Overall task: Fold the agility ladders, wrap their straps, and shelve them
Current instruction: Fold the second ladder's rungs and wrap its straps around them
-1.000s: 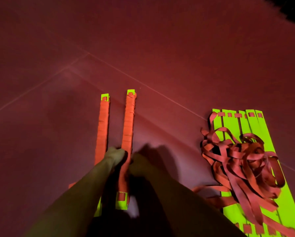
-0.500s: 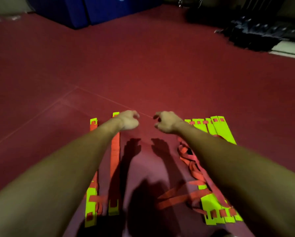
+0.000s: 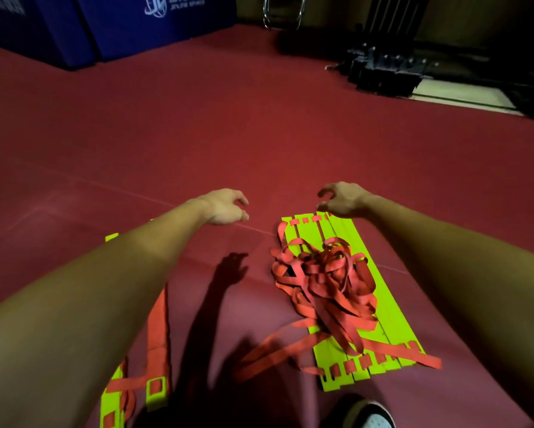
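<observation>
I am reaching both arms out over the red floor [image 3: 259, 134], my left hand [image 3: 225, 208] and right hand [image 3: 341, 200] loosely curled and grasping nothing. My right hand is hovering at the far end of the stacked yellow-green ladder rungs [image 3: 392, 322], whose tangled red straps [image 3: 324, 282] are lying heaped on top. My left forearm is covering the strap-wrapped rungs [image 3: 157, 387]. Blue mats [image 3: 120, 29] and dark equipment [image 3: 386, 72] are lining the far edge.

Left forearm [image 3: 111, 291] hides most of wrapped ladder [image 3: 159, 329] (near ends show); shoe [image 3: 361, 412] cut off.
</observation>
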The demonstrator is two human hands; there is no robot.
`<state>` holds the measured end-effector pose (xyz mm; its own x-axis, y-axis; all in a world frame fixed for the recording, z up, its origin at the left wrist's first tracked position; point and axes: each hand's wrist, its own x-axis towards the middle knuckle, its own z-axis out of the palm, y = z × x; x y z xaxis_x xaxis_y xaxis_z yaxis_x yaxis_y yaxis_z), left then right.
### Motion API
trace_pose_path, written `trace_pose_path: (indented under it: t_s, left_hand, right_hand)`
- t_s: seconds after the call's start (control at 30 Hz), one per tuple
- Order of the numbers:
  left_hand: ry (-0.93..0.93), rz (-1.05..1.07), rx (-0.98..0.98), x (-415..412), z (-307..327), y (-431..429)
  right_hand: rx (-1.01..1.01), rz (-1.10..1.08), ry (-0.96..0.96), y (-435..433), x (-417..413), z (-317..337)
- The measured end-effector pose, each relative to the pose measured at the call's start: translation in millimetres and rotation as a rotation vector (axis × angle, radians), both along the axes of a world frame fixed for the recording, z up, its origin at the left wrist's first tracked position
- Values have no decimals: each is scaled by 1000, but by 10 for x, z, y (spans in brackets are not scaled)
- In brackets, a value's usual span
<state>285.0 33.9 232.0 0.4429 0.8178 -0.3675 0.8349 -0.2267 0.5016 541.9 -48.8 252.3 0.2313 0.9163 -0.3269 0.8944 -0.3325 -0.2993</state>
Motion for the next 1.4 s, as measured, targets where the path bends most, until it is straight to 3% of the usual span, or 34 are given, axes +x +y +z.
trace_pose_path:
  t_s: [0.4, 0.63, 0.93, 1.2, 1.4]
  left_hand:
    - [66, -106, -193, 1089, -1052, 100]
    - [100, -87, -246, 1702, -1774, 130]
    - [128, 240, -225, 1922, -2346, 137]
    - [-159, 525, -380, 1945, -2386, 176]
    - [-213, 586, -477, 1961, -2354, 142]
  right_hand:
    - [-214, -68, 88, 171, 550, -1248]
    - [-215, -169, 71, 342, 844, -1901]
    - [-233, -366, 35, 210, 1134, -2496]
    - [-133, -469, 83, 188, 1273, -2581]
    - [-33, -676, 196, 211, 1320, -2587]
